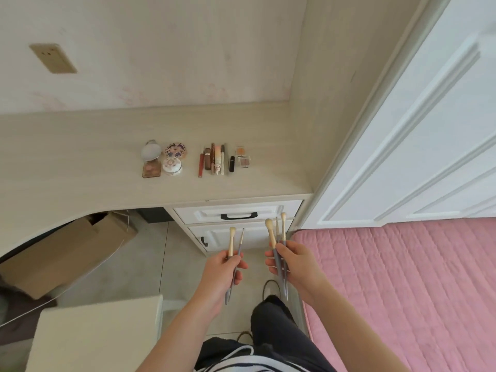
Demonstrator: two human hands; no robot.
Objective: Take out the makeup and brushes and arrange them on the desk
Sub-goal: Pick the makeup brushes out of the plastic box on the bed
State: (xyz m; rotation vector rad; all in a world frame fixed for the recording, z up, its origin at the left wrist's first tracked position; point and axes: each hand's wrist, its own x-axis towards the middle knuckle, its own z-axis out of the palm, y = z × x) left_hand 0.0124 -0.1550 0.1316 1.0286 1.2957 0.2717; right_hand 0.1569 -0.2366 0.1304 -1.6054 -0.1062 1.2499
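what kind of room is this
Most likely a bedroom: a bed with a pink quilted cover sits beside a pale wood-grain desk carrying rows of makeup, next to white panelled doors.

Pale wood-grain desk (80, 162), top against wall.
Left cluster: round white compact (150, 151), patterned round compact (175, 150), square blush palette (152, 169), white lidded jar (172, 165), close together.
Middle: row of slim tubes and pencils (214, 159), parallel; black lipstick (232, 164) just beside.
Right: two small clear eyeshadow cases (244, 161), touching.
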